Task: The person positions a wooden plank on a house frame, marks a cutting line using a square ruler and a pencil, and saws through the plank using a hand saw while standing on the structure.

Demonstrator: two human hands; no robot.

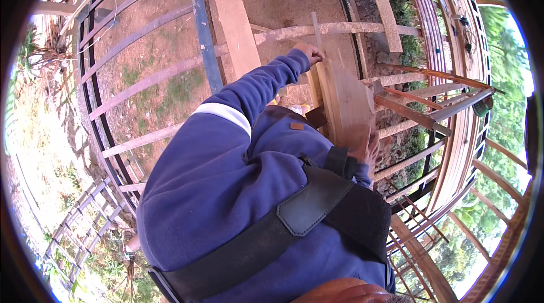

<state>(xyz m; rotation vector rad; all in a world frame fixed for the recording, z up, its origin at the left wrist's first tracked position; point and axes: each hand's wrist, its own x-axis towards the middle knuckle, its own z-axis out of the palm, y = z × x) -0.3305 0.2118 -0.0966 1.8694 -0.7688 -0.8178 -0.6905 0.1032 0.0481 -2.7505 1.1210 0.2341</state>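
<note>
My left hand (309, 53) reaches forward, its fingers closed at the far left edge of a wooden beam (341, 94). A thin, straight, greyish strip (316, 26) sticks out past the fingers, away from me; whether it is wood or metal is unclear. The beam stands in front of my body, with a paler wooden edge along its left side. My right hand (369, 147) is at the near right end of the beam, against or just beside the wood. Motion smears its fingers, and the sleeve cuff and a black strap cover part of the wrist.
Several slats cross over bare soil at left. A wide plank (233, 14) and a blue-painted bar (203, 31) lie across them. At right stand a wooden frame (419, 111) and stacked long boards (453, 150). A short board (383, 11) lies at the top right.
</note>
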